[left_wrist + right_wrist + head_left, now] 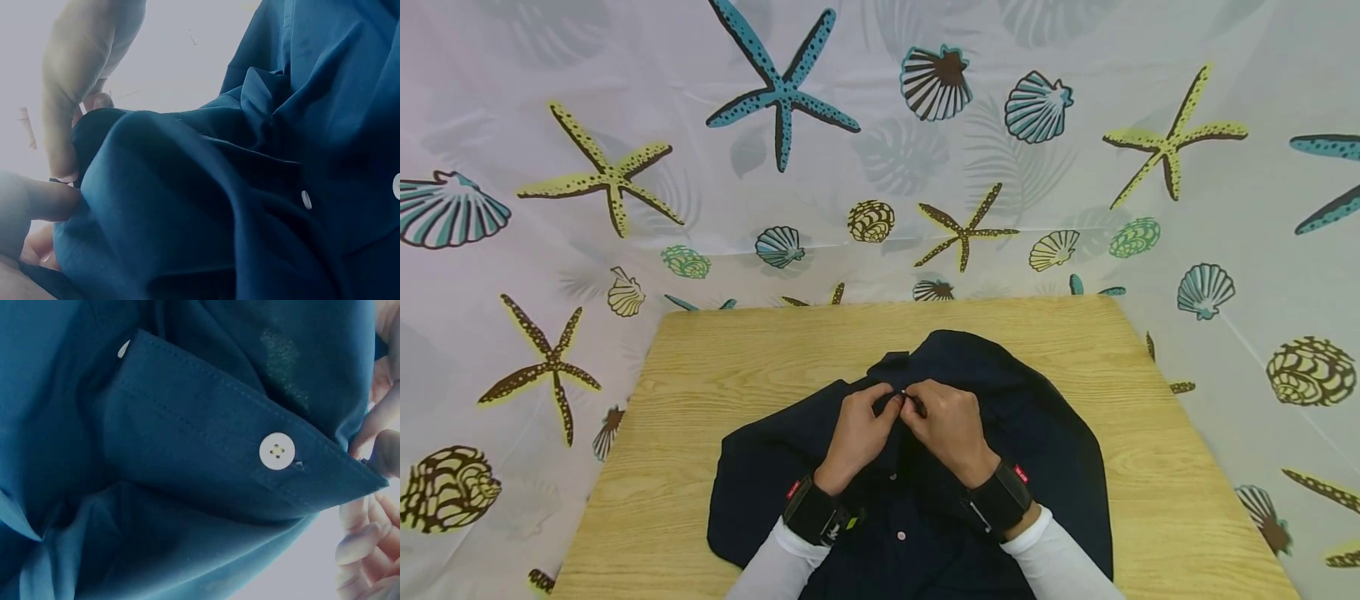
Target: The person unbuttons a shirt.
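A dark navy shirt (1045, 454) with pale buttons lies spread on the table. Both hands meet at its upper front, fingertips close together. My left hand (859, 427) pinches the cloth between thumb and finger. Opposite it, my right hand (951, 425) pinches the front edge, where a small pale spot like a button shows at the fingertips. In the right wrist view, a white four-hole button (277, 451) sits on the stitched front strip (200, 422). The left wrist view shows another button (306, 200) beside a raised fold. Fingers partly hide the pinched spot.
A light wooden table (700, 358) lies under the shirt. Behind it and along both sides hangs a white cloth (850, 50) printed with starfish and shells. Lower on the shirt front is a further button (901, 536).
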The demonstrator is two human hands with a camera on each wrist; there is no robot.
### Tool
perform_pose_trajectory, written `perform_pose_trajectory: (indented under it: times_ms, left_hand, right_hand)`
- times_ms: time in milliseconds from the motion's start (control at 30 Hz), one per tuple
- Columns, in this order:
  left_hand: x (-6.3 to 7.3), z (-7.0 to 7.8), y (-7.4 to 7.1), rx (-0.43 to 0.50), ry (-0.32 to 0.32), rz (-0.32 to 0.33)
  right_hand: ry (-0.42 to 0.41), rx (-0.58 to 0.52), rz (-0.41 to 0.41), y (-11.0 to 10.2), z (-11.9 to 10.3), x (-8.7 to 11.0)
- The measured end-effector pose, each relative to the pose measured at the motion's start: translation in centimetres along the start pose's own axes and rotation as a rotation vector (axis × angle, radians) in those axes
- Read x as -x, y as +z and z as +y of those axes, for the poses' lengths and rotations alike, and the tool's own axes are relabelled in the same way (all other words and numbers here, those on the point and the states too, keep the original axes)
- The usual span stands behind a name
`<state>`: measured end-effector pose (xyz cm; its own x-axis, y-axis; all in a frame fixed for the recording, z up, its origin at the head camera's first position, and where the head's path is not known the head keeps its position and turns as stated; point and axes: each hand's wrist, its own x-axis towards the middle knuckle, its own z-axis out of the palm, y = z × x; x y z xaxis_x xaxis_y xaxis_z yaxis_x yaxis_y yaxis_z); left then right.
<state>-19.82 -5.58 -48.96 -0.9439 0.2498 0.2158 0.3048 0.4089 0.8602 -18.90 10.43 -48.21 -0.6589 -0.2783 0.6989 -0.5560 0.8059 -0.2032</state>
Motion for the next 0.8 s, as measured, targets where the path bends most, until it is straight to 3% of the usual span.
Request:
perform_pose_trajectory:
  times_ms: [167, 567, 800]
  left_hand:
    - [-0.2, -0.19, -0.07, -0.003, 0.023, 0.01]
    - [-0.18, -0.41, -0.09, -0.017, 0.044, 0.037]
    - [0.0, -0.45, -0.09, -0.011, 0.036, 0.03]
  right_hand:
    - [0.012, -0.038, -0.005, -0.19, -0.04, -0.11]
    - [0.129, -0.074, -0.041, -0.27, -0.41, -0.01]
    - [0.128, -0.075, -0.043, -0.15, -0.43, 0.26]
